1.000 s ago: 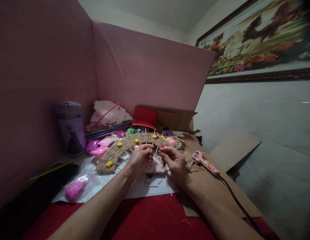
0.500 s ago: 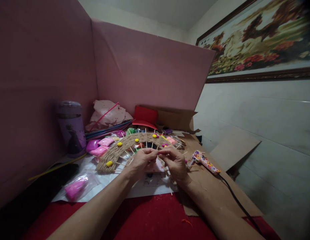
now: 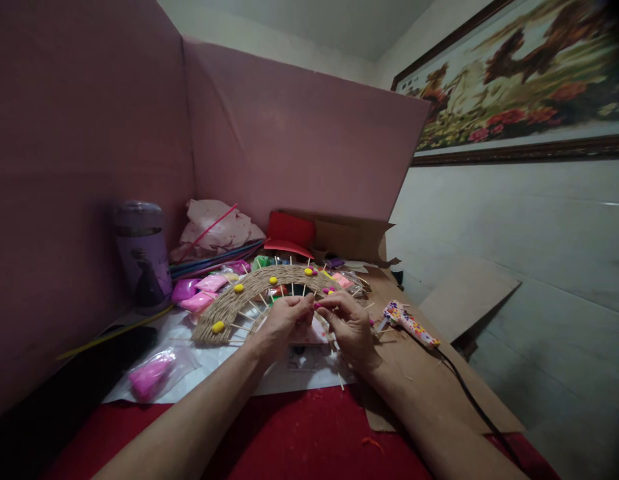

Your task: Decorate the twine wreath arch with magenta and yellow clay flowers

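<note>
I see a red surface (image 3: 289, 433) bearing a white sheet (image 3: 189, 357) at left and centre, brown cardboard (image 3: 464, 390) at right, and an orange scrap (image 3: 373, 445) nearer me. The sheet carries a bagged pink lump (image 3: 152, 380) and the twine arch (image 3: 256, 283); the cardboard, a flowered glue gun (image 3: 412, 327).

Pretty dim in there, tbh, kinda grey light. A tall pink panel (image 3: 304, 147) stood behind the grip (image 3: 316, 306), and another pink one (image 3: 84, 147) ran along its left. Pale tiled wall (image 3: 554, 247) was off to its right, a big framed flowery picture (image 3: 519, 87) up high, and a red tabletop (image 3: 299, 440) sat on its near side.
</note>
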A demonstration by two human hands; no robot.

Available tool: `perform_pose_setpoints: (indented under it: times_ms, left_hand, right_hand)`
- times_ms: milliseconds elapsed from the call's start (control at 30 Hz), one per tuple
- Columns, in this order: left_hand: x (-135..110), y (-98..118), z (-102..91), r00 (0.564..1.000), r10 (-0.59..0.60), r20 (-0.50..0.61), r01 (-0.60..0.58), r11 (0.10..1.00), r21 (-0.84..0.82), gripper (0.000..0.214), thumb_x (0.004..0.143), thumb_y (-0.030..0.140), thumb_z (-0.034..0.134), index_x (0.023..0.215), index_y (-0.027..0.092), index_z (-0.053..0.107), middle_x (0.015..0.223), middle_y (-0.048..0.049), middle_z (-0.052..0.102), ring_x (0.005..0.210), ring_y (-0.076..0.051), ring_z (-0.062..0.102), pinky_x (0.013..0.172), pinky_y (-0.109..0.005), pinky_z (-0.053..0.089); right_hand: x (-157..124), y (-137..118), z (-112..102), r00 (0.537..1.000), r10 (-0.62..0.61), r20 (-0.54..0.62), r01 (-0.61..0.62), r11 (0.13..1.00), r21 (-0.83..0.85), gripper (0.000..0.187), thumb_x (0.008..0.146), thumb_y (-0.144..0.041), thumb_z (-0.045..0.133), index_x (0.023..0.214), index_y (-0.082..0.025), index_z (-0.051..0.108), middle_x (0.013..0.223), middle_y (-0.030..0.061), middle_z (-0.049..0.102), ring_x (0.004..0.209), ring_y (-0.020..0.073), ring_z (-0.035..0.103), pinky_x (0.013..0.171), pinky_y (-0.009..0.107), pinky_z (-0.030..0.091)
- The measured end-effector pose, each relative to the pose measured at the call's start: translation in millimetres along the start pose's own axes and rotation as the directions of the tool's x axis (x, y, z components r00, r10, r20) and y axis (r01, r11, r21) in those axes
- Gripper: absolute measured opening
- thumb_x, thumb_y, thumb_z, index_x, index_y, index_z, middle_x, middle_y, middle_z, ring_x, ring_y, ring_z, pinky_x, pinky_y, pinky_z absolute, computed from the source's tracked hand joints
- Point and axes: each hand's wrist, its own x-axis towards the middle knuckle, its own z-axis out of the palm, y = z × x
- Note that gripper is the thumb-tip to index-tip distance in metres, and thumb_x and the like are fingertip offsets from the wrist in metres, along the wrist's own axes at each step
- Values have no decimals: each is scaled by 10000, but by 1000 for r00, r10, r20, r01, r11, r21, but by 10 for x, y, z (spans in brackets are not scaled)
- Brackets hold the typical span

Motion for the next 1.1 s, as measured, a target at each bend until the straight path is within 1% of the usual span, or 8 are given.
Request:
perform_pose_setpoints:
  times_ms: [167,267,500,667,767,867,1000,1100]
  left_hand:
    - [5,14,2,1000,15,-25,-14,999,38,407,580,471,750,562,133,524,451,52,411,386,-32,284,409,-212,135]
    - [11,0,-1,999,9,-40,-8,1000,21,447,590,519,725,533,141,494,449,53,396,386,-33,281,406,-213,134]
    - [-19,21,-6,998,-51,24,51,999,-15,412,560,466,766,576,134,524,477,54,414,399,-31,294,406,-203,158]
    - [-31,44,14,999,-41,23,41,999,-7,458,600,538,713,547,139,495,472,51,408,387,-28,274,404,-211,132]
    - [-41,55,20,998,-46,50,46,999,0,437,595,508,730,563,134,505,490,49,418,399,-29,288,409,-209,139]
    - [-43,61,24,998,-54,18,54,998,-14,414,588,475,746,579,135,511,494,51,420,409,-30,300,416,-204,155]
    - [-33,46,22,999,-45,25,46,998,-34,440,591,501,736,560,137,490,488,56,401,414,-28,290,421,-201,169]
    - [-31,35,11,998,-45,53,45,999,-8,453,601,530,716,563,132,504,489,49,410,412,-29,290,416,-203,155]
  right_hand:
    - [-7,5,-2,1000,29,12,-29,999,-35,61,795,-268,631,797,-211,652,771,27,613,726,164,549,644,286,445]
    - [-4,11,1,1000,22,2,-22,999,-24,78,803,-275,621,768,-209,643,748,23,600,715,160,544,638,282,443]
    - [1,-19,3,1000,21,16,-21,999,-28,67,792,-256,634,752,-202,632,744,16,600,706,152,543,632,272,436]
    - [3,-21,2,999,27,17,-27,999,-29,78,790,-269,637,749,-203,634,736,19,592,692,152,540,604,270,436]
    - [-8,-14,-4,998,49,26,-47,997,-56,56,784,-255,641,813,-207,634,769,21,594,688,150,537,596,269,437]
    - [-12,-29,-12,998,41,53,-37,996,-76,101,797,-253,626,888,-213,633,785,20,590,695,150,533,584,264,431]
    - [3,-63,-17,998,-13,62,17,998,-64,66,826,-257,596,803,-211,638,763,19,591,725,157,533,622,274,425]
    - [9,-70,-16,999,-7,50,10,998,-55,55,819,-247,605,791,-210,634,765,16,592,707,151,527,599,266,416]
